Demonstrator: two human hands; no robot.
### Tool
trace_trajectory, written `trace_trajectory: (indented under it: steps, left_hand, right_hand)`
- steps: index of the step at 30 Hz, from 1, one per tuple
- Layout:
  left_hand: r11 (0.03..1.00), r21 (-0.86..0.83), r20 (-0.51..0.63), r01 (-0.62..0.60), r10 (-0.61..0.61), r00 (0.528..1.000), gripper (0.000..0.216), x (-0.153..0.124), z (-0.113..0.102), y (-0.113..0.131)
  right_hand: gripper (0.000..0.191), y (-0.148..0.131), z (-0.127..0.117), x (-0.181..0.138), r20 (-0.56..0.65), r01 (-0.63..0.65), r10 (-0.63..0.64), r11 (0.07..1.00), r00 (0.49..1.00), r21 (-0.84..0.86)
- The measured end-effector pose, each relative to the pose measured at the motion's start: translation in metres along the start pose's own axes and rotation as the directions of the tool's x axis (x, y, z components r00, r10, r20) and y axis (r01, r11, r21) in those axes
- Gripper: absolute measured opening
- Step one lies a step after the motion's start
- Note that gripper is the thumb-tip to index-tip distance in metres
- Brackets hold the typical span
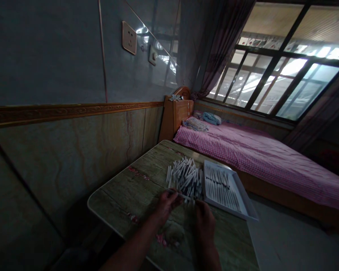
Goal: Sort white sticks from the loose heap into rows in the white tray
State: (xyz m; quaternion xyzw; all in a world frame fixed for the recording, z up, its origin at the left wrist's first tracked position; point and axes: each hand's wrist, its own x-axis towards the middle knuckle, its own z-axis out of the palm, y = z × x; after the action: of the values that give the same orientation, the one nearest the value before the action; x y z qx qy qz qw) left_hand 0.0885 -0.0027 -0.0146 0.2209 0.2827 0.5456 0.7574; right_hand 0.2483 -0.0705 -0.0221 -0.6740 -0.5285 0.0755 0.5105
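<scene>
A heap of slim white pen-like sticks (185, 171) lies on the wood-patterned table (155, 169). My left hand (167, 205) is at the heap's near edge, thumb and fingers pinched on one white stick (182, 195) that points toward the right. Close to its other end, my right hand (205, 220) has its fingers curled together, and dim light hides what they grip. A few pale stick ends show beside its fingertips. To the right, a shallow white tray (247, 201) holds similar sticks laid side by side in two rows, with dark parts near the middle.
The tiled wall (124, 139) runs along the table's left side. Behind the table and to its right stands a bed (237, 146) with a pink checked sheet and a wooden headboard (179, 111). The tray's right corner reaches past the table edge.
</scene>
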Motion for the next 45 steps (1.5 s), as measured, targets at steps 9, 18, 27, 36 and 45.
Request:
trace_trajectory:
  steps: [9,18,27,36,45]
  left_hand:
    - [0.991,0.130,0.017,0.009,-0.011,1.000,0.053,-0.004,0.006,0.004]
    - [0.991,0.135,0.003,0.004,-0.004,1.000,0.057,-0.005,0.009,0.003]
    - [0.986,0.164,-0.005,-0.008,0.009,1.000,0.054,-0.004,0.010,0.003]
    - [0.983,0.185,-0.015,-0.014,0.018,1.000,0.058,-0.007,0.010,0.004]
    - [0.962,0.267,0.021,-0.050,0.046,0.999,0.052,-0.012,0.012,0.004]
  right_hand:
    - [0.034,-0.009,-0.003,0.002,0.010,-0.263,0.271,0.923,0.963,0.281]
    - [0.031,-0.015,-0.003,0.002,0.028,-0.250,0.253,0.923,0.967,0.292]
    - [0.032,-0.015,-0.002,0.001,0.031,-0.250,0.252,0.924,0.967,0.290]
    - [0.031,-0.011,-0.001,-0.002,0.071,-0.203,0.193,0.964,0.979,0.174]
    - [0.036,0.013,0.013,-0.010,0.032,0.162,-0.159,0.981,0.987,-0.109]
